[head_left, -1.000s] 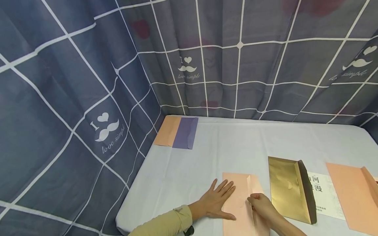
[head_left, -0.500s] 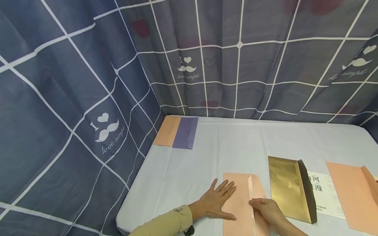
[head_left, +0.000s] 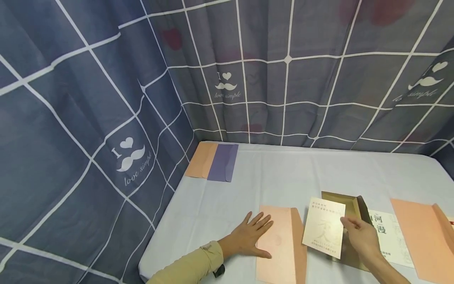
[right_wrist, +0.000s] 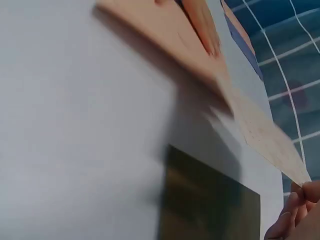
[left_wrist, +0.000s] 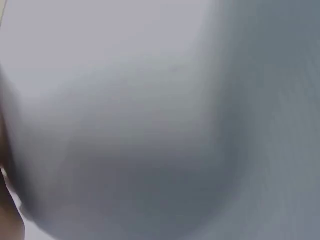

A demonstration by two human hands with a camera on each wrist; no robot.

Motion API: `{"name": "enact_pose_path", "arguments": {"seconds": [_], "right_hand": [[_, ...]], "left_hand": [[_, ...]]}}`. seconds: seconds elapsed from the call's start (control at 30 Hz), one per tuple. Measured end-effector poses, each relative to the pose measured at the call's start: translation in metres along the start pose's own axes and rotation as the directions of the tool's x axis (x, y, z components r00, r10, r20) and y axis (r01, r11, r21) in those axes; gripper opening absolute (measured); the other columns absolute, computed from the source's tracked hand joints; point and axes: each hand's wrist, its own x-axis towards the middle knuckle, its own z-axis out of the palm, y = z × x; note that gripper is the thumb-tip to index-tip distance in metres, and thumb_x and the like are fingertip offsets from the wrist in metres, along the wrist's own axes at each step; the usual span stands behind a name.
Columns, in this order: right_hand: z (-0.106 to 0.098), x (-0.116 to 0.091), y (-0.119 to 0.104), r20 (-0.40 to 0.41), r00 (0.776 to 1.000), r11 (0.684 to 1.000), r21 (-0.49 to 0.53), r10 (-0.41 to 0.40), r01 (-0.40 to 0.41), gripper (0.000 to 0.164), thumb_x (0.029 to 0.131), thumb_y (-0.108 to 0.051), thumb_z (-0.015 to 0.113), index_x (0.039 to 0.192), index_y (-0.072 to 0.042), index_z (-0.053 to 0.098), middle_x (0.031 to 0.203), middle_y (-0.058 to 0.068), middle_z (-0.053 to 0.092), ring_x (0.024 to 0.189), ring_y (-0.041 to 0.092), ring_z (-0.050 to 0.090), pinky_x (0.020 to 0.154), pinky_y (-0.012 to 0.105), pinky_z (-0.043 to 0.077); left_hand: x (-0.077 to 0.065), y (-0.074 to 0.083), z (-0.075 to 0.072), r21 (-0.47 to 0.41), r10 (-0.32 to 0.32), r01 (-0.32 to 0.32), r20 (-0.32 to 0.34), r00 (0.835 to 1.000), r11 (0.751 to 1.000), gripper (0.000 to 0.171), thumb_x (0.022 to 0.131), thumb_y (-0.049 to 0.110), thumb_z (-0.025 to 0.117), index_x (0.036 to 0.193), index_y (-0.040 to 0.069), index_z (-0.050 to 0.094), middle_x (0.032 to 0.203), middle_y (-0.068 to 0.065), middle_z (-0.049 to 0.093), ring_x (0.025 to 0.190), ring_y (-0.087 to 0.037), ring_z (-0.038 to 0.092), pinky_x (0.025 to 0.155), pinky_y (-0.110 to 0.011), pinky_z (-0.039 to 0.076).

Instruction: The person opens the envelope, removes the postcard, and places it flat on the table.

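Note:
A peach envelope [head_left: 278,248] lies on the white table with its flap on the right side. My left hand [head_left: 246,236] rests spread on the envelope's left edge, fingers straight. Between thumb and fingers, my right hand [head_left: 361,236] pinches the right edge of a cream printed card [head_left: 322,227]. The card is raised over a gold envelope [head_left: 351,256] and partly hides it. In the right wrist view, the card [right_wrist: 265,135] slants above the table beside the peach envelope [right_wrist: 155,27]. Blur fills most of the left wrist view.
Orange [head_left: 201,159] and purple [head_left: 222,162] envelopes lie at the far left corner. A white sheet with dark characters [head_left: 388,236] sits right of the gold envelope, partly covered by a second peach envelope [head_left: 422,236]. Checked curtains [head_left: 266,86] border the table.
My right hand has left the peach envelope's flap edge and moved right, where it now holds the cream card. The peach envelope has shifted slightly left under my left hand.

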Motion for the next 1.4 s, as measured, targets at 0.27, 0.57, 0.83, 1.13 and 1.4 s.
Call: {"name": "enact_pose_path", "arguments": {"seconds": [0.27,0.57,0.83,1.13,1.4], "right_hand": [[0.027,0.028,-0.007,-0.021,0.997,0.996,0.052,-0.072,0.073,0.038,0.097,-0.015,0.052,0.119,0.016,0.054,0.095,0.022,0.062,0.079,0.027,0.059,0.056,0.024,0.046],[0.060,0.034,0.015,-0.125,0.886,0.869,-0.297,-0.447,0.396,0.035,0.090,-0.008,0.060,0.116,0.014,0.055,0.097,0.028,0.058,0.084,0.041,0.058,0.062,0.045,0.049],[0.088,0.005,0.044,0.030,0.777,0.669,-0.488,-0.629,0.560,0.055,0.101,-0.038,0.045,0.138,0.002,0.043,0.145,0.031,0.030,0.131,0.053,0.021,0.106,0.064,0.009],[0.085,0.003,0.053,0.077,0.758,0.633,-0.500,-0.647,0.591,0.057,0.101,-0.039,0.042,0.141,0.001,0.040,0.148,0.028,0.026,0.139,0.045,0.009,0.110,0.056,-0.003],[0.086,0.001,0.054,0.043,0.795,0.679,-0.495,-0.605,0.542,0.058,0.102,-0.039,0.041,0.139,0.004,0.041,0.146,0.031,0.027,0.134,0.052,0.014,0.109,0.057,-0.007]], "left_hand": [[-0.021,-0.035,-0.002,-0.013,0.008,-0.008,-0.020,1.000,1.000,0.091,0.085,0.077,0.034,0.154,0.022,0.015,0.158,-0.001,0.014,0.144,-0.025,0.010,0.111,-0.050,0.018],[-0.029,-0.048,-0.005,-0.176,-0.044,0.047,0.018,0.999,0.983,0.087,0.088,0.072,0.039,0.154,0.019,0.018,0.158,-0.003,0.014,0.143,-0.028,0.011,0.111,-0.053,0.016],[-0.015,-0.047,-0.010,-0.249,-0.154,0.159,0.040,0.987,0.955,0.091,0.087,0.075,0.035,0.154,0.016,0.018,0.158,-0.007,0.013,0.144,-0.029,0.009,0.110,-0.056,0.013],[0.007,-0.039,-0.009,-0.210,-0.194,0.200,0.048,0.980,0.957,0.091,0.087,0.074,0.038,0.154,0.017,0.016,0.159,-0.006,0.010,0.144,-0.028,0.007,0.111,-0.055,0.012],[0.016,-0.030,-0.009,-0.182,-0.200,0.203,0.035,0.979,0.962,0.091,0.087,0.074,0.037,0.154,0.016,0.017,0.158,-0.008,0.012,0.144,-0.028,0.009,0.110,-0.057,0.016]]}}
